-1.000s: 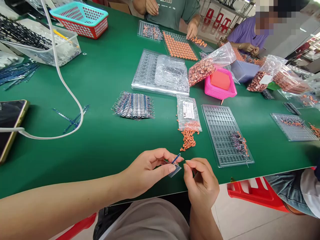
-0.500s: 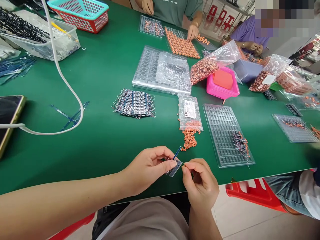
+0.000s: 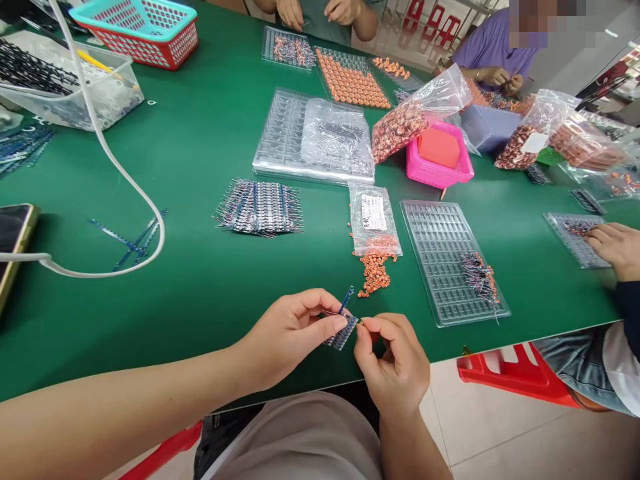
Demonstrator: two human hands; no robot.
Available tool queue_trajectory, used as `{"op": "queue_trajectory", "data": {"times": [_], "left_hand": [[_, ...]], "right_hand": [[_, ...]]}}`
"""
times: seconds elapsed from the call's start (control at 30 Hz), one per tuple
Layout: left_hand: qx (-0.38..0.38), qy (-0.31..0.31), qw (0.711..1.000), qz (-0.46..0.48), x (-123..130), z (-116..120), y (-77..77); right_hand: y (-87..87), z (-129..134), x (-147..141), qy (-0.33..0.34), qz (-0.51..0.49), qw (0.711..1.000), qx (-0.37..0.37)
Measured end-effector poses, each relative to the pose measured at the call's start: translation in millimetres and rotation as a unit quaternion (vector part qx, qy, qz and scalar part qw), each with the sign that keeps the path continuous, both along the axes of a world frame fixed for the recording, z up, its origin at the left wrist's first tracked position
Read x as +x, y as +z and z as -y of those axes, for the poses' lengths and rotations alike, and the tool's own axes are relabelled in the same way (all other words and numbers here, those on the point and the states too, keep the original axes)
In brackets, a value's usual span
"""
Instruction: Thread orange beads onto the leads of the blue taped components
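Note:
My left hand (image 3: 300, 337) is closed on a small circuit board panel (image 3: 345, 331), its thumb lying across the top. From that panel a narrow blue strip (image 3: 347, 300) sticks up. My right hand (image 3: 395, 357) pinches something tiny at the panel's right corner, too small to make out. Just beyond my hands lies a heap of small orange rings (image 3: 374, 272), spilling from a clear labelled bag (image 3: 374, 217). On the right, a clear compartment tray (image 3: 433, 260) carries a bunch of thin wired parts with orange ends (image 3: 480, 277).
Stacked circuit strips (image 3: 260, 207) lie left of the bag. Behind are clear trays (image 3: 280, 140), a pink basket (image 3: 435, 177) and a bag of copper-coloured rings (image 3: 400, 133). A white cable (image 3: 127, 167) loops at left near a phone (image 3: 17, 247). A co-worker's hand (image 3: 615, 245) rests over a tray at right.
My hands keep nearly the same pose at the panel, while the view has shifted slightly. A co-worker's hand has come in at right. The person opposite has lifted a hand off the orange-filled tray.

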State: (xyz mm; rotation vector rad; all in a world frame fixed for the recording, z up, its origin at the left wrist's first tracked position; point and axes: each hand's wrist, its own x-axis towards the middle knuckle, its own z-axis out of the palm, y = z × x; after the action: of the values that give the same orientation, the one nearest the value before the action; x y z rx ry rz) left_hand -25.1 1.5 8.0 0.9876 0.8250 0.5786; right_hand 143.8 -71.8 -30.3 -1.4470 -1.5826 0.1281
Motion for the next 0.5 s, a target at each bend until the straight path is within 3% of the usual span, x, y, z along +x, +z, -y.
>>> {"op": "queue_trajectory", "data": {"times": [0.5], "left_hand": [[-0.036,0.002,0.999,0.008,1.1,0.2,1.3]], "right_hand": [[1.7,-0.1,-0.8,0.000,0.012,1.000,0.016]]}}
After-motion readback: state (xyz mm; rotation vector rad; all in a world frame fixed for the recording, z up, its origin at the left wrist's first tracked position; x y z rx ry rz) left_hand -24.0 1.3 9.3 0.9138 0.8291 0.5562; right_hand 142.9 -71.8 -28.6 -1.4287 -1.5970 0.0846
